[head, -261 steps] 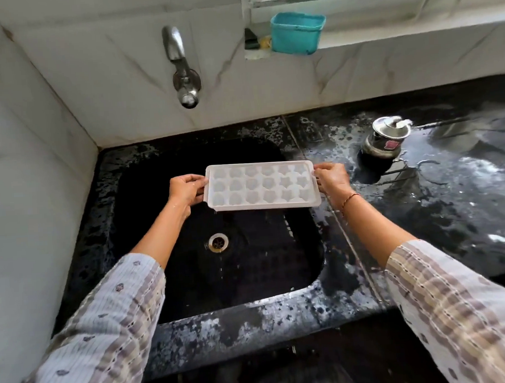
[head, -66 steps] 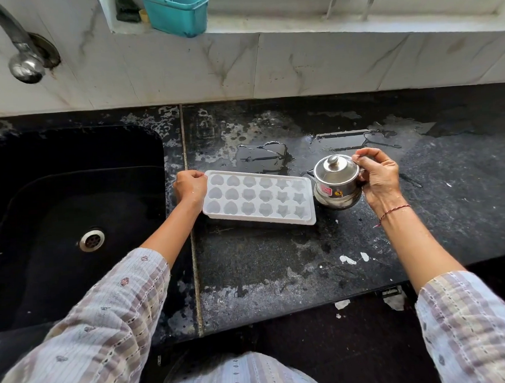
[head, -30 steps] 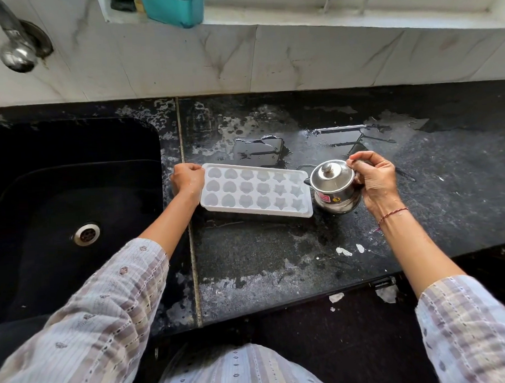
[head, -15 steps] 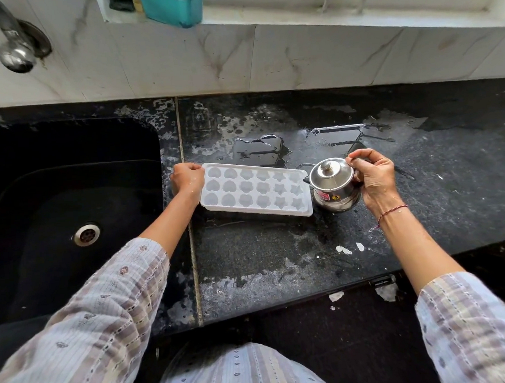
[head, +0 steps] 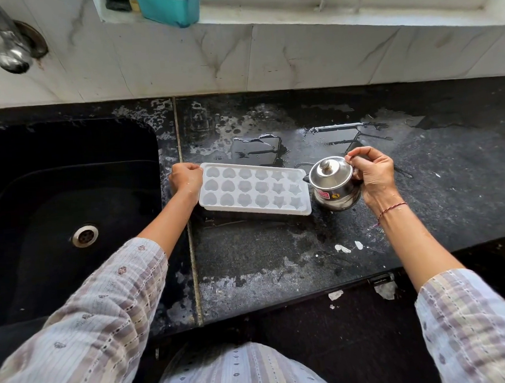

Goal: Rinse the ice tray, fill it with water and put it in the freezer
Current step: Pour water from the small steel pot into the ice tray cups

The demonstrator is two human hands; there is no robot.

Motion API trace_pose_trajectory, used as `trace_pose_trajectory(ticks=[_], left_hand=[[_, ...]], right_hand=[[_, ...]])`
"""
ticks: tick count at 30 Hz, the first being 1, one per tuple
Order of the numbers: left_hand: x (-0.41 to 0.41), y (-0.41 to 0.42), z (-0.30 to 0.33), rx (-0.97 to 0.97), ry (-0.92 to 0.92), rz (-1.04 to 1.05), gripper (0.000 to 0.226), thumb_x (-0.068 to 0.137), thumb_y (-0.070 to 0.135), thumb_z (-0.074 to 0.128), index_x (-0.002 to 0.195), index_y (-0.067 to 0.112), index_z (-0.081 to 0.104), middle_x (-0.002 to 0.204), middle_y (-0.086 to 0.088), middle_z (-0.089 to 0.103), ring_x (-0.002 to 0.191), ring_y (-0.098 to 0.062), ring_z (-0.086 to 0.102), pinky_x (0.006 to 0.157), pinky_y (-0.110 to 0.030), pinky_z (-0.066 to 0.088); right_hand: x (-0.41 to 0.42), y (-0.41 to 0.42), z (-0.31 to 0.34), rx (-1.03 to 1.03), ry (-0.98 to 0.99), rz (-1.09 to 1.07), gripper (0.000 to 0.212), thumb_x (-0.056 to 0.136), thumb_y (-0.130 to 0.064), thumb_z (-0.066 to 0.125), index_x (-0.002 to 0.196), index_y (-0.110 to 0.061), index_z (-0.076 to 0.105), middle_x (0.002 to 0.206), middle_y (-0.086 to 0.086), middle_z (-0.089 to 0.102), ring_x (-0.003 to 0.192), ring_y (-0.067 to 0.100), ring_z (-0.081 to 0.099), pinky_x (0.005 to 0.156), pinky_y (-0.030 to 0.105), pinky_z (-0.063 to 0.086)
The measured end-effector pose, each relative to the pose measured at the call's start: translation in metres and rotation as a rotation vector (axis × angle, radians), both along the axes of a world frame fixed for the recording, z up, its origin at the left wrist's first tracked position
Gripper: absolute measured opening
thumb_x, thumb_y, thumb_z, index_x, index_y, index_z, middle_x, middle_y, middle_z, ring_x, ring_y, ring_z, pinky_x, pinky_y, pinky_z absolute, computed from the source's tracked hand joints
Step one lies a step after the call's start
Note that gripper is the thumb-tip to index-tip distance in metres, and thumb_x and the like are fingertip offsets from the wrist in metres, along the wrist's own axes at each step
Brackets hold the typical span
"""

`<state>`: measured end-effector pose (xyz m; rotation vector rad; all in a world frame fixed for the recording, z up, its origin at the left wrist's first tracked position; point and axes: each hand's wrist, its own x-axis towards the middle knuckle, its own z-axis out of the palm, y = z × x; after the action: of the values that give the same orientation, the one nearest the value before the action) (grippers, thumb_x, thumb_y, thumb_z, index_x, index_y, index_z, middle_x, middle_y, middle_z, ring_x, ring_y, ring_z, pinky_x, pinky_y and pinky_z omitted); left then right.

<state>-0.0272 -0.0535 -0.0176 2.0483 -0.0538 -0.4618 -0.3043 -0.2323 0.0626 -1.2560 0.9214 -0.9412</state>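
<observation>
Ice tray on wet countertop, one hand at each end.

The white plastic ice tray (head: 255,188) lies flat on the black speckled stone countertop (head: 263,258), just right of the matte black sink (head: 64,201). Its moulded cavities are heart, flower and star shaped; whether they contain water cannot be told. The left hand (head: 185,180) curls its fingers over the tray's short left edge and grips it. Beyond the tray's opposite end, the right hand (head: 373,174) wraps around a small polished steel pot (head: 334,187) with a knobbed lid, thumb and forefinger pinched at its rim. The pot's spout touches or nearly touches the tray's right edge. Water pools lie beyond the fingertips.
</observation>
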Motion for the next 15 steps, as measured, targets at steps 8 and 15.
trace_pose_trajectory(ticks=[8,15], left_hand=[[-0.0003,-0.0008,-0.0003,0.006,-0.011,-0.009,0.018,0.089,0.01,0.057,0.098,0.011,0.073,0.115,-0.009,0.068,0.106,-0.027,0.062,0.084,-0.029,0.049],[0.0007,0.0,-0.0005,0.001,-0.004,-0.019,0.017,0.088,0.01,0.057,0.095,0.012,0.073,0.114,-0.009,0.068,0.104,-0.027,0.063,0.085,-0.031,0.052]], right_hand=[[-0.0044,-0.004,-0.0056,0.084,-0.098,-0.006,0.045,0.078,0.015,0.055,0.051,-0.018,0.067,0.053,-0.007,0.065,0.035,0.0,0.039,0.036,0.011,0.029],[-0.0098,-0.0007,-0.0052,0.092,-0.11,-0.004,0.044,0.078,0.015,0.056,0.051,-0.019,0.068,0.052,-0.008,0.065,0.038,0.0,0.042,0.037,0.011,0.03]])
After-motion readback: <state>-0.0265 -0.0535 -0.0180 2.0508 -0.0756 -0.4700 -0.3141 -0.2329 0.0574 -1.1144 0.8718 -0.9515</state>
